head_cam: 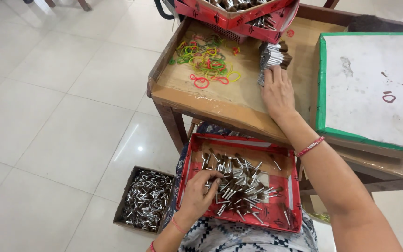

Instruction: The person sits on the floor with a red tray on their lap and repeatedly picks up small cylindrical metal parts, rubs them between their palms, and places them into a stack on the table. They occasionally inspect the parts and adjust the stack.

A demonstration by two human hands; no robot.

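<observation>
Both hands work among small brushes with silver ferrules and brown tips. Her left hand (200, 192) curls loosely into the red tray (193, 154) on the lap, fingertips pinching at the loose brushes (241, 184) heaped just beside them; whether any are gripped cannot be told. Farther out, the right hand (277, 92) lies palm down on the wooden counter (220, 100), fingers spread and touching a stacked bundle of brushes (273, 57) just beyond them. Left of that hand lies a scatter of coloured rubber bands (207, 60). Right of it sits a green-edged white board (374, 88). Down on the floor, left of the left hand, stands a cardboard box (146, 199) of metal pieces.
</observation>
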